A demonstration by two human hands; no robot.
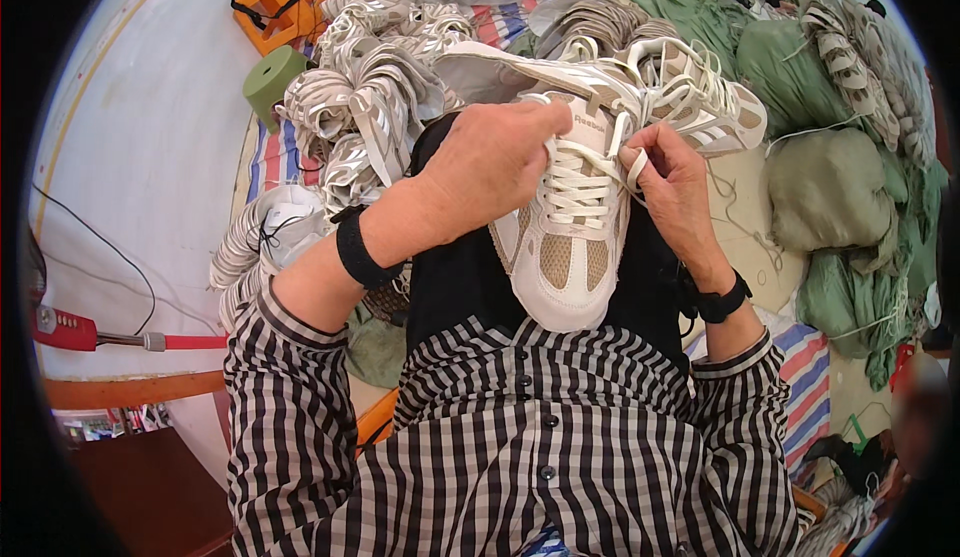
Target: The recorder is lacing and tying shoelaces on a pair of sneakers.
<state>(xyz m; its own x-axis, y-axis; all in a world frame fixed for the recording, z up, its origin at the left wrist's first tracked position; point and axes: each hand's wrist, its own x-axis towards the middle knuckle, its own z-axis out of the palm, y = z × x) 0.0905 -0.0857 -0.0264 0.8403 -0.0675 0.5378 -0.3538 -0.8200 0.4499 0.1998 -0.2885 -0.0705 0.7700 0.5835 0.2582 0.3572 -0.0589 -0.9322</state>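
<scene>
One lace (636,169), likely soft and best pinched close to the shoe (562,304), is gripped in my right hand (678,179), my left hand (493,160) closed beside the tongue (592,133), its hold hidden.

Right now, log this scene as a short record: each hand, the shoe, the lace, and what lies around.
Left hand: closed beside the tongue; its grip is partly hidden
Right hand: pinching the white lace at the shoe's right side
Shoe: white and tan, over the lap, toe toward the person
Lace: threaded in crossed rows
Beyond shoe: another laced shoe
Left side: bundled shoe pieces, green roll
Right side: green sacks
</scene>
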